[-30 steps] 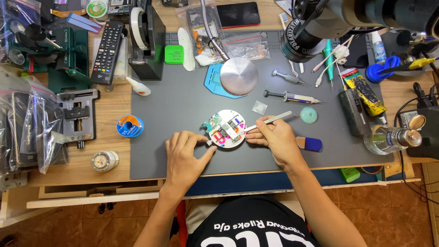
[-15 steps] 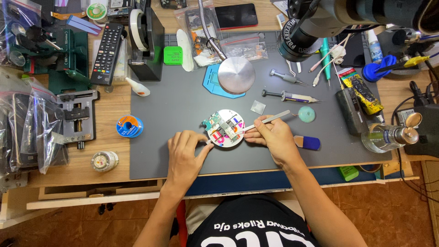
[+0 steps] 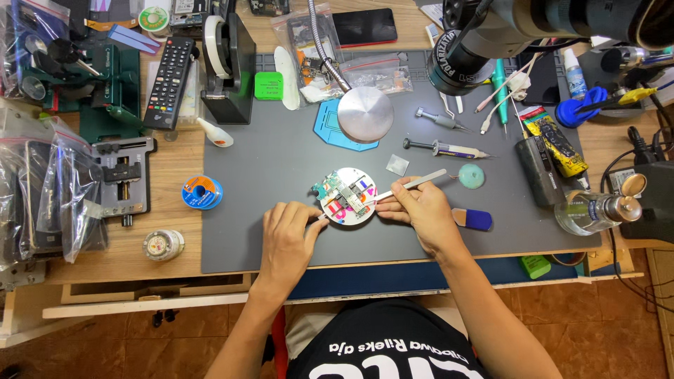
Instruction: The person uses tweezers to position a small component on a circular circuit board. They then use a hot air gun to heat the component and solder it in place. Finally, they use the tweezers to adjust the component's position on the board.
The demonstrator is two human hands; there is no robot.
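Observation:
A small circuit board (image 3: 342, 196) lies clamped on a round white holder (image 3: 349, 213) near the front of a grey work mat (image 3: 281, 161). My left hand (image 3: 288, 235) rests flat on the mat, its fingertips touching the holder's left edge. My right hand (image 3: 420, 209) grips a thin white tool (image 3: 414, 184), like a pen. The tool's tip rests on the board's right side.
Round metal lamp base (image 3: 365, 114), syringe (image 3: 446, 149), clear square (image 3: 397, 165) and green disc (image 3: 471, 175) lie behind the holder. A blue-tipped item (image 3: 472, 219) sits right of my hand. Solder spool (image 3: 201, 192), remote (image 3: 169, 82), bottle (image 3: 593, 210) and microscope lens (image 3: 463, 67) surround the mat.

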